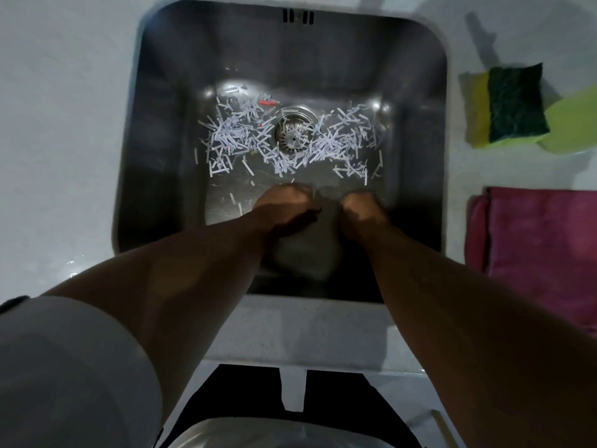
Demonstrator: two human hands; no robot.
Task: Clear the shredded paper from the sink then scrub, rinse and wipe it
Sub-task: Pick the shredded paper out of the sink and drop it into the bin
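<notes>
You're on the first step: the paper (232, 137) lies scattered round the drain (294, 130) in the sink (155, 124), just beyond your left hand (284, 202) and right hand (361, 208). Both hands' fingers curl under, so I cannot tell whether they hold shreds; next, rake the strips together and lift them out

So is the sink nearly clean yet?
Not nearly. Nothing looks finished: shredded paper covers the floor of the sink around the drain. The left hand and right hand are down in it, fingers curled, near the strips; whether they hold any is hidden. The sponge and pink cloth lie on the counter, so scrubbing, rinsing and wiping are left.
</notes>
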